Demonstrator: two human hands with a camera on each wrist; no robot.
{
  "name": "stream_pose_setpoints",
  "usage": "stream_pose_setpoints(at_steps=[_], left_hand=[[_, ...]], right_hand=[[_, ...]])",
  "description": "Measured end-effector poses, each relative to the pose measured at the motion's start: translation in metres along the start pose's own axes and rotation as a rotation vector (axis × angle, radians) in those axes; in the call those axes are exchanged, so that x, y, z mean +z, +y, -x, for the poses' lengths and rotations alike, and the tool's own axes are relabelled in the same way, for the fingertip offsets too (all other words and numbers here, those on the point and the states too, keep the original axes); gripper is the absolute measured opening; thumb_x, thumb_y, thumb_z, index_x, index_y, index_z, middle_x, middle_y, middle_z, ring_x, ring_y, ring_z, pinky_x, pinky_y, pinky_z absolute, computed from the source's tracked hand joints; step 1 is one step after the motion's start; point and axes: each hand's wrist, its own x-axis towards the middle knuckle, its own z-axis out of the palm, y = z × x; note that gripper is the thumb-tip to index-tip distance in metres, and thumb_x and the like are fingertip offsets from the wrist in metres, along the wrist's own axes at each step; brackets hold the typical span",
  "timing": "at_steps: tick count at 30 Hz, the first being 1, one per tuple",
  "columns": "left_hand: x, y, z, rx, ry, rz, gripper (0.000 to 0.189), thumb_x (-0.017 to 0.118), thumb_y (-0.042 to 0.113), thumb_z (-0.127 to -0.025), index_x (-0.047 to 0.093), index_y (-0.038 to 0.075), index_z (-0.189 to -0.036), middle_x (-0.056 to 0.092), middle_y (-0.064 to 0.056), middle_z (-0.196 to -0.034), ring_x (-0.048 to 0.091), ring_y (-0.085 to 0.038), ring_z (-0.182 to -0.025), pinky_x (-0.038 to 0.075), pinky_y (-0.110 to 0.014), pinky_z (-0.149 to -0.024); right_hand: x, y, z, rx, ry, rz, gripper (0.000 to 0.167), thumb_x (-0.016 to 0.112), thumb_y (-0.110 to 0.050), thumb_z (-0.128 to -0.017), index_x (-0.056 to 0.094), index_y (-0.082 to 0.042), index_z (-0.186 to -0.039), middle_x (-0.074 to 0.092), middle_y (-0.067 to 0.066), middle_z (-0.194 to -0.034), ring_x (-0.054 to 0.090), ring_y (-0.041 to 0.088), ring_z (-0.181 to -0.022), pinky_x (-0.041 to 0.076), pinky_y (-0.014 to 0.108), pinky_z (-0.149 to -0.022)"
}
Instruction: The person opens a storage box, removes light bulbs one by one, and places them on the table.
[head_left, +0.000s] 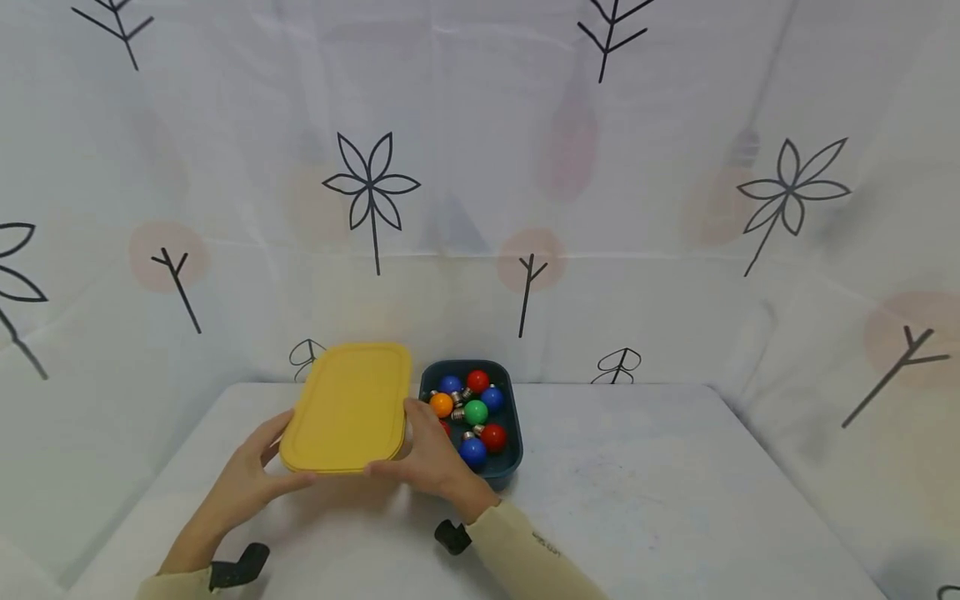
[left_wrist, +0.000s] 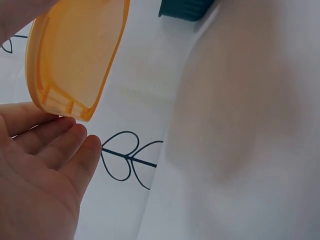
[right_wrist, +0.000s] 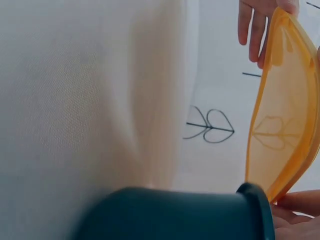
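Observation:
A yellow lid (head_left: 348,408) with rounded corners is held up over the left part of the table by both hands. My left hand (head_left: 243,479) grips its left side and near corner, thumb along the near edge. At the opposite side, my right hand (head_left: 433,457) holds the near right corner between thumb and fingers. From below, the left wrist view shows the lid's hollow underside (left_wrist: 80,55) and raised rim. Just right of the lid stands a dark teal container (head_left: 516,442) holding several coloured light bulbs (head_left: 476,412), red, blue, green and orange; my right hand partly covers its left side.
A white table (head_left: 645,483) extends to the right of the container. Behind it hangs a pale cloth (head_left: 465,167) printed with plant drawings. Black wrist straps (head_left: 240,567) show at both cuffs.

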Motion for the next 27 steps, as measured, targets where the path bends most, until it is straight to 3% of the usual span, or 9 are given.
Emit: stream_pose_setpoints(at_steps=[8,17,27], left_hand=[[-0.012,-0.010,0.003,-0.029,0.005,-0.063,0.101,0.082,0.041,-0.072,0.027,0.005,-0.149,0.035,-0.015,-0.149,0.034,-0.035,-0.134,0.036,-0.054,-0.104],[-0.025,-0.015,0.007,-0.043,0.002,-0.065,0.098,0.082,0.038,-0.074,0.028,0.006,-0.149,0.035,-0.016,-0.149,0.034,-0.037,-0.133,0.034,-0.057,-0.103],[-0.031,-0.024,0.007,-0.094,-0.029,-0.069,0.102,0.082,0.040,-0.073,0.025,0.003,-0.150,0.032,-0.020,-0.150,0.030,-0.041,-0.134,0.034,-0.056,-0.103]], right_hand=[[0.013,-0.010,-0.005,0.015,0.009,-0.044,0.103,0.082,-0.058,-0.062,0.032,-0.026,-0.147,0.035,-0.009,-0.146,0.040,0.015,-0.126,0.038,0.046,-0.107],[0.028,-0.019,-0.010,0.027,0.019,-0.073,0.099,0.084,-0.052,-0.063,0.033,-0.029,-0.145,0.037,-0.012,-0.142,0.042,0.010,-0.121,0.040,0.043,-0.106],[0.039,-0.019,-0.011,0.009,0.024,-0.114,0.101,0.085,-0.050,-0.063,0.030,-0.035,-0.146,0.035,-0.015,-0.142,0.037,0.011,-0.122,0.037,0.045,-0.108]])
